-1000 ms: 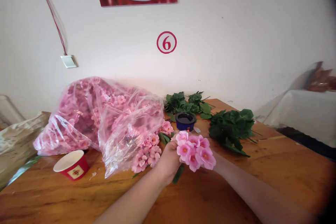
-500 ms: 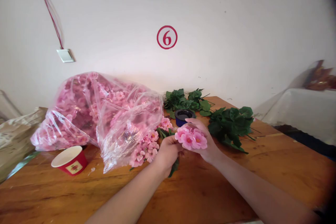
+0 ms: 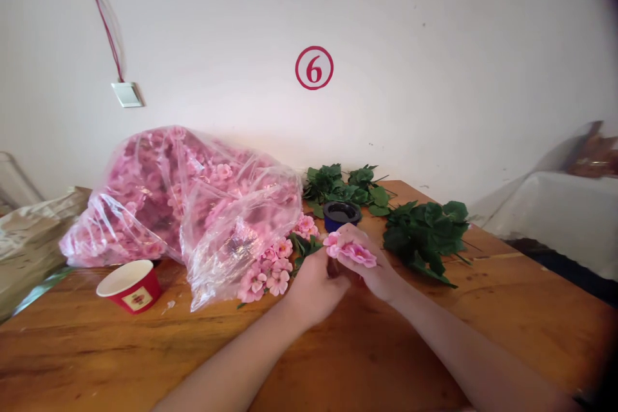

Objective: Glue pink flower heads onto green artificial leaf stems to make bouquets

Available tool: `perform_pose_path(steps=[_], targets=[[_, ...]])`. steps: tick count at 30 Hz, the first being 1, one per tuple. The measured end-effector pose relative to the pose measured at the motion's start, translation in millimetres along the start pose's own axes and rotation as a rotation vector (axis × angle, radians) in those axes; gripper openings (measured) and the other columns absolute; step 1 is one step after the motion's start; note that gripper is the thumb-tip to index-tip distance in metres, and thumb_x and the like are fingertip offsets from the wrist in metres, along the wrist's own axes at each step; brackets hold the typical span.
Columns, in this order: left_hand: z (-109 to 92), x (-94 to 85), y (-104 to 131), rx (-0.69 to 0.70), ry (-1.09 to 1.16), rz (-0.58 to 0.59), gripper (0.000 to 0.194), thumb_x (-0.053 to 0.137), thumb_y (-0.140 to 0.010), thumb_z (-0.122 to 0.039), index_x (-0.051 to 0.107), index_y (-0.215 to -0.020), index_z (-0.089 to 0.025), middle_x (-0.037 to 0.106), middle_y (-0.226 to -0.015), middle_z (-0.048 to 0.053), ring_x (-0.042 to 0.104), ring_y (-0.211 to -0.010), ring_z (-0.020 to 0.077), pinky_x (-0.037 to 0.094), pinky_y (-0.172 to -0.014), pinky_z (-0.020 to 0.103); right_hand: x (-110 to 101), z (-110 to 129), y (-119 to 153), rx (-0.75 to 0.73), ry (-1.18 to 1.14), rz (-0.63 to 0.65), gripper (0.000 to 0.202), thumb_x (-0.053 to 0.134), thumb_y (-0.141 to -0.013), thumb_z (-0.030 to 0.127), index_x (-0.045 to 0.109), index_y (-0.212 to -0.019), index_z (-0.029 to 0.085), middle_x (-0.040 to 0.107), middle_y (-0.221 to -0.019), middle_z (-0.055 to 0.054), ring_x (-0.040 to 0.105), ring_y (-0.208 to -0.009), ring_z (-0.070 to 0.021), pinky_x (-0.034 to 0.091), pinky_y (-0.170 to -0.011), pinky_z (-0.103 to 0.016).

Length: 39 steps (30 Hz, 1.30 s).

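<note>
- Pink flowers (image 3: 351, 250) sit as a small bunch between both hands, low over the middle of the worktop (image 3: 434, 347), just in front of the dark blue cup (image 3: 341, 214).
- My left hand (image 3: 313, 283) is curled shut around the lower part of the bunch; I judge that it grips the stem, which the hand hides.
- My right hand (image 3: 374, 267) cups the blossoms from behind, its fingers (image 3: 348, 232) folded over the top of the petals.
- As I read it, the step in hand is pressing or shaping the bunch. Any next move calls for a steady grip below and a light touch on the petals.
- Clear plastic bag (image 3: 188, 206), lying toward the left far edge, is stuffed with more pink blossoms; some spill out at its open mouth (image 3: 270, 270).
- Red paper cup (image 3: 129, 284) stands near the left edge; it looks empty from here.
- I cannot tell what the blue cup holds.
- Green leaf sprigs (image 3: 425, 235) lie loose along the far edge, right of the blue cup.
</note>
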<state>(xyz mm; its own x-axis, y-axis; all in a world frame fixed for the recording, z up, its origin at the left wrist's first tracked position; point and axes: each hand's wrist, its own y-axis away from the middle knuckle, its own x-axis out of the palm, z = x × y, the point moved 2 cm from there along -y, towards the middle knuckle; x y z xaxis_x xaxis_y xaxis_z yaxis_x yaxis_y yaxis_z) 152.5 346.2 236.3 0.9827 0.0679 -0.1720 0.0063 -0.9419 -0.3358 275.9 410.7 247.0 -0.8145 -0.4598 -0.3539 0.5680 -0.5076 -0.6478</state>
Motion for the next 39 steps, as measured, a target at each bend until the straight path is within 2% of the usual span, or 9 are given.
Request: perform_pose_path(steps=[3, 7, 12, 17, 20, 24, 27, 33, 39], targets=[[-2, 0.7, 1, 0.109, -0.181, 0.066, 0.032, 0.049, -0.063, -0.003, 0.068, -0.086, -0.017, 0.067, -0.086, 0.004, 0.058, -0.081, 0.0196, 0.043, -0.075, 0.028, 10, 4, 2, 0.031, 0.109, 0.086, 0.012, 0.051, -0.092, 0.034, 0.056, -0.093, 0.024, 0.053, -0.102, -0.004, 0.05, -0.1, -0.0205, 0.039, -0.091, -0.037], [-3, -2.2, 0, 0.159, -0.21, 0.039, 0.033, 0.046, -0.068, -0.002, 0.07, -0.084, -0.019, 0.068, -0.091, 0.006, 0.058, -0.089, 0.0223, 0.042, -0.084, 0.031, 17, 7, 5, 0.022, 0.176, 0.116, 0.013, 0.049, -0.092, 0.034, 0.052, -0.1, 0.024, 0.051, -0.107, -0.006, 0.047, -0.103, -0.0219, 0.038, -0.093, -0.039], [-3, -4.4, 0, 0.145, -0.229, 0.019, 0.025, 0.045, -0.078, -0.009, 0.068, -0.082, -0.018, 0.067, -0.09, 0.006, 0.057, -0.086, 0.0205, 0.041, -0.081, 0.029, 14, 7, 8, -0.022, 0.071, 0.12, 0.024, 0.04, -0.096, 0.039, 0.056, -0.106, 0.025, 0.05, -0.112, -0.008, 0.048, -0.106, -0.023, 0.041, -0.096, -0.043], [1, -4.8, 0, 0.119, -0.226, -0.016, 0.016, 0.046, -0.077, -0.009, 0.06, -0.073, -0.016, 0.059, -0.073, 0.001, 0.049, -0.072, 0.0157, 0.036, -0.068, 0.025, 7, -4, 5, 0.163, -0.296, 0.082, 0.024, 0.052, -0.09, 0.042, 0.062, -0.106, 0.027, 0.051, -0.112, -0.006, 0.056, -0.079, -0.0147, 0.054, -0.063, -0.029], [-2, -5.5, -1, 0.124, -0.209, -0.018, 0.014, 0.047, -0.078, -0.011, 0.055, -0.069, -0.016, 0.054, -0.069, 0.0, 0.045, -0.068, 0.014, 0.033, -0.064, 0.024, 1, -10, 1, 0.195, -0.43, 0.086, 0.019, 0.066, -0.082, 0.036, 0.069, -0.098, 0.025, 0.052, -0.106, -0.005, 0.058, -0.067, -0.0114, 0.055, -0.059, -0.03], [-9, -4.9, 0, 0.156, -0.257, 0.027, 0.013, 0.05, -0.08, -0.014, 0.057, -0.069, -0.017, 0.056, -0.072, 0.001, 0.045, -0.069, 0.0139, 0.033, -0.065, 0.024, -7, -10, -3, 0.144, -0.295, 0.026, 0.005, 0.075, -0.074, 0.028, 0.075, -0.077, 0.023, 0.056, -0.086, -0.003, 0.059, -0.069, -0.0141, 0.053, -0.059, -0.03], [-11, -3.5, 1, 0.161, -0.321, -0.004, 0.013, 0.052, -0.077, -0.012, 0.057, -0.066, -0.018, 0.056, -0.069, 0.001, 0.045, -0.065, 0.0135, 0.032, -0.063, 0.024, -5, -5, -3, 0.125, -0.179, -0.008, 0.004, 0.077, -0.071, 0.024, 0.074, -0.069, 0.023, 0.058, -0.077, -0.003, 0.058, -0.073, -0.0161, 0.051, -0.06, -0.029], [-3, -1.3, 0, 0.124, -0.345, -0.042, 0.017, 0.052, -0.071, -0.007, 0.063, -0.065, -0.019, 0.064, -0.071, 0.004, 0.055, -0.068, 0.0168, 0.037, -0.065, 0.027, 10, -4, 2, 0.345, -0.493, 0.009, 0.022, 0.081, -0.066, 0.023, 0.068, -0.083, 0.024, 0.057, -0.067, 0.003, 0.052, -0.048, -0.0099, 0.042, -0.042, -0.023], [1, -3.8, 0, 0.031, -0.27, -0.031, 0.013, 0.061, -0.077, -0.023, 0.066, -0.087, -0.017, 0.067, -0.077, 0.004, 0.057, -0.068, 0.0167, 0.039, -0.061, 0.025, 4, -19, 0, 0.487, -0.716, -0.086, 0.021, 0.081, -0.066, 0.028, 0.069, -0.082, 0.021, 0.062, -0.062, 0.002, 0.05, -0.044, -0.0089, 0.041, -0.039, -0.023]])
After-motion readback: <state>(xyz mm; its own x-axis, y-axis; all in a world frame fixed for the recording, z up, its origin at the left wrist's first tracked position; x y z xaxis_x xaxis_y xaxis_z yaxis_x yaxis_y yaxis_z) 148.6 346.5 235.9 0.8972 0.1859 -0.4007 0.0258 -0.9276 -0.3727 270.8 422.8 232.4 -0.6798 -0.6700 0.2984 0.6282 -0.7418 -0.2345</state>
